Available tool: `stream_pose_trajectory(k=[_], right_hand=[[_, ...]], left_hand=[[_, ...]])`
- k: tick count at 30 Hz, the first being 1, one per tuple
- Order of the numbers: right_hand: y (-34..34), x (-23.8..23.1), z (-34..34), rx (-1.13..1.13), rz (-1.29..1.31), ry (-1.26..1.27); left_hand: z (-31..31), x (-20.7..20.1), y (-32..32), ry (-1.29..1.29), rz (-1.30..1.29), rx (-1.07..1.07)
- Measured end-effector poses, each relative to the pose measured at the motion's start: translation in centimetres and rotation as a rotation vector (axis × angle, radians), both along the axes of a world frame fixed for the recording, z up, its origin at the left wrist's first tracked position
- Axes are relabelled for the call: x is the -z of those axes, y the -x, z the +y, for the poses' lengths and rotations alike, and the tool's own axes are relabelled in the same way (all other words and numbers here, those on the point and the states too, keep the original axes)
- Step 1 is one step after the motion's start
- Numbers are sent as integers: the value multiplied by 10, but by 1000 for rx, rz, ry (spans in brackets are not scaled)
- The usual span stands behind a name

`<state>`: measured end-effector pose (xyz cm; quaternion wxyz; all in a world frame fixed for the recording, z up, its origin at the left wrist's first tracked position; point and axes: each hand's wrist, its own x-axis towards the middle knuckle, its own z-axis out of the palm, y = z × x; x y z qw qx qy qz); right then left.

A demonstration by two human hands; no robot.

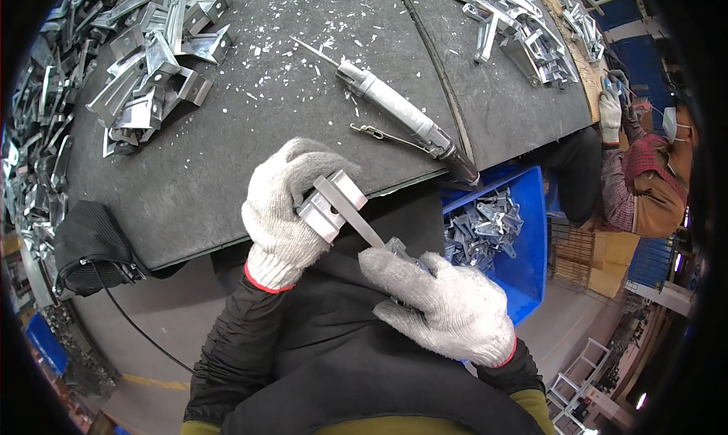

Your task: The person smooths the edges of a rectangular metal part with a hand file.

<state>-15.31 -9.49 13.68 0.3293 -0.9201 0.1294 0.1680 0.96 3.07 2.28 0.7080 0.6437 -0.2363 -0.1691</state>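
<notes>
In front of my body, my left hand (292,200), in a white knit glove with a red cuff, grips a silvery metal bracket (322,221) by its side. My right hand (447,302), gloved the same way, is closed around the handle end of a flat, file-like blade (358,219). The blade slants up to the left and lies across the bracket's face, touching or very close to it. Most of the handle is hidden by my right fingers. Beyond my hands, a pneumatic tool (394,105) with a thin pointed tip lies on the dark work table (212,185).
Loose brackets form a pile (152,71) at the far left and another heap (519,33) at the far right. A blue bin (531,261) of metal parts stands right of my lap. Metal shavings dot the table. A co-worker (644,170) sits at the right.
</notes>
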Motion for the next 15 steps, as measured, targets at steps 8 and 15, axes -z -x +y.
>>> stream_pose_trajectory(k=[8, 15], right_hand=[[-1, 0, -1, -111, 58, 178], [2, 20, -25, -13, 76, -503]], left_hand=[[0, -3, 0, -85, -82, -5], [3, -2, -3, -84, -187, 12]])
